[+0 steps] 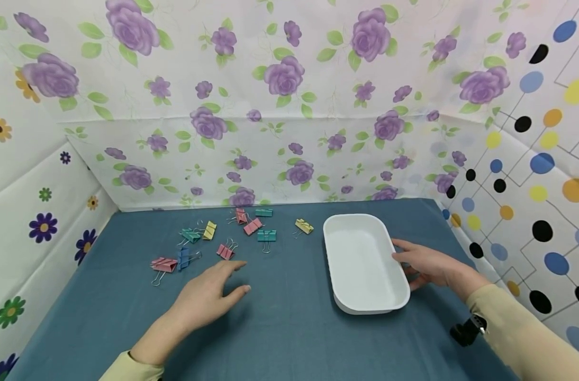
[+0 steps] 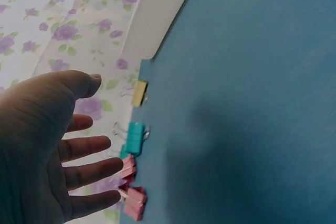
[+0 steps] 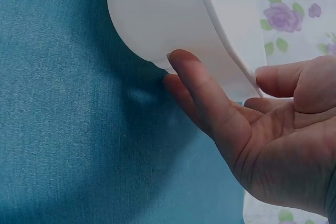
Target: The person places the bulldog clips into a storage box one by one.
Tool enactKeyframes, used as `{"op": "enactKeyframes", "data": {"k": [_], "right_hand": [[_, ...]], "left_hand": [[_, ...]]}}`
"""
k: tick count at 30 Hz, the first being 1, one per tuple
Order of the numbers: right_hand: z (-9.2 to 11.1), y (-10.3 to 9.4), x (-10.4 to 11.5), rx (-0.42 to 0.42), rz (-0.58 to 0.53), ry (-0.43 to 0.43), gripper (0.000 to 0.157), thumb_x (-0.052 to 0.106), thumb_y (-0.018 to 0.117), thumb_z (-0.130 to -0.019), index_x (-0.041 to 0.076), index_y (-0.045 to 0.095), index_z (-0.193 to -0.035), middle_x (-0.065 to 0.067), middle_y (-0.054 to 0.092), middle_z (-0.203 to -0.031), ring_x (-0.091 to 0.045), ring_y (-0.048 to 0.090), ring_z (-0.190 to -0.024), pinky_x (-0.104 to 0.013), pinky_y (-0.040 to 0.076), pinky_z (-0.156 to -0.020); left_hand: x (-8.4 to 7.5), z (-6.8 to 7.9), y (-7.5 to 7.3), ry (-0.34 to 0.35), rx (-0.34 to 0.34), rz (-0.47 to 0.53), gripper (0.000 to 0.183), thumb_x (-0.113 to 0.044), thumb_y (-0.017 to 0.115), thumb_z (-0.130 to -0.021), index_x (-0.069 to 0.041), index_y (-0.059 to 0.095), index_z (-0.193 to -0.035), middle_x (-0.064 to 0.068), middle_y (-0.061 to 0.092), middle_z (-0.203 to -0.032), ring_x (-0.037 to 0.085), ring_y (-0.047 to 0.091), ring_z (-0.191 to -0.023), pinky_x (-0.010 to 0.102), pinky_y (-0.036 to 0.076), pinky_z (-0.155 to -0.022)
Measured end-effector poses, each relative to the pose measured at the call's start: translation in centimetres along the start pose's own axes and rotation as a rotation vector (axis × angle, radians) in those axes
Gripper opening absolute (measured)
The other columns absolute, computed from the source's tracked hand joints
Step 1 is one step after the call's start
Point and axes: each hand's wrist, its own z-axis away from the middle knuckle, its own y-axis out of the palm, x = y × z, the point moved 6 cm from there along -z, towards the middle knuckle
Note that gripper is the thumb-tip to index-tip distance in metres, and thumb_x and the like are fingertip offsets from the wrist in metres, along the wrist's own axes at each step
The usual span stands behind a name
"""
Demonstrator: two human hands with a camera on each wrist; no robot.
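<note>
On the right of the blue cloth is a white rectangular tray with rounded corners and nothing in it. My right hand holds its right side, thumb at the rim and other fingers against the outer wall; the right wrist view shows this hand below the tray wall. My left hand hovers over the cloth with its fingers spread, holding nothing. Closest to it lie a pink binder clip and a blue binder clip. The left wrist view shows that hand's fingers apart.
Several more binder clips lie at the back left, including a pink one, a green one and a teal one. A yellow clip sits left of the tray. Patterned sheets stand around the blue cloth.
</note>
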Motion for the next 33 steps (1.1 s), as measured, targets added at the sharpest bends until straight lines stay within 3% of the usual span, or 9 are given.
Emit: {"op": "enactKeyframes", "data": {"k": [4, 9, 14, 20, 25, 33], "right_hand": [[0.0, -0.1, 0.1, -0.001, -0.015, 0.006, 0.072, 0.033, 0.050, -0.110, 0.018, 0.008, -0.167, -0.029, 0.032, -0.156, -0.041, 0.059, -0.124, -0.051, 0.061, -0.073], [-0.1, -0.2, 0.1, -0.005, -0.033, 0.021, 0.071, 0.031, 0.050, -0.110, 0.017, 0.009, -0.166, -0.027, 0.038, -0.153, -0.037, 0.063, -0.118, -0.051, 0.061, -0.072], [0.0, -0.3, 0.2, 0.002, -0.057, 0.025, 0.071, 0.030, 0.051, -0.109, 0.016, 0.011, -0.166, -0.025, 0.045, -0.148, -0.033, 0.067, -0.110, -0.051, 0.061, -0.072], [0.0, -0.2, 0.3, 0.004, -0.063, 0.017, 0.070, 0.028, 0.050, -0.110, 0.015, 0.010, -0.166, -0.026, 0.043, -0.149, -0.034, 0.067, -0.112, -0.051, 0.061, -0.073], [0.0, -0.3, 0.2, -0.004, -0.050, 0.014, 0.071, 0.029, 0.050, -0.110, 0.014, 0.010, -0.166, -0.027, 0.043, -0.150, -0.033, 0.067, -0.112, -0.050, 0.061, -0.071], [-0.1, -0.2, -0.1, -0.008, -0.051, 0.011, 0.070, 0.029, 0.050, -0.110, 0.013, 0.011, -0.166, -0.026, 0.044, -0.149, -0.034, 0.066, -0.111, -0.051, 0.061, -0.072]], "left_hand": [[0.7, -0.4, -1.4, -0.006, -0.018, 0.005, 0.066, -0.060, 0.061, -0.097, -0.019, 0.054, -0.148, 0.008, 0.056, -0.146, 0.032, 0.056, -0.131, 0.059, 0.053, -0.091], [1.4, -0.8, -3.0, -0.020, -0.056, 0.025, 0.063, -0.055, 0.063, -0.099, -0.017, 0.053, -0.149, 0.008, 0.057, -0.144, 0.031, 0.058, -0.128, 0.057, 0.053, -0.093], [2.6, -0.8, -4.8, -0.078, -0.069, 0.067, 0.069, -0.058, 0.058, -0.100, -0.015, 0.048, -0.152, 0.011, 0.056, -0.144, 0.034, 0.058, -0.127, 0.059, 0.051, -0.092], [4.2, -0.7, -7.2, -0.131, -0.111, 0.094, 0.071, -0.058, 0.054, -0.102, -0.012, 0.043, -0.155, 0.016, 0.054, -0.145, 0.038, 0.054, -0.128, 0.060, 0.052, -0.087], [5.6, -0.5, -8.9, -0.163, -0.135, 0.136, 0.073, -0.057, 0.050, -0.104, -0.007, 0.040, -0.156, 0.021, 0.050, -0.147, 0.041, 0.050, -0.131, 0.063, 0.048, -0.094], [8.4, -0.1, -10.1, -0.217, -0.133, 0.159, 0.071, -0.054, 0.046, -0.106, -0.005, 0.036, -0.157, 0.026, 0.047, -0.147, 0.046, 0.049, -0.130, 0.066, 0.045, -0.094]]}}
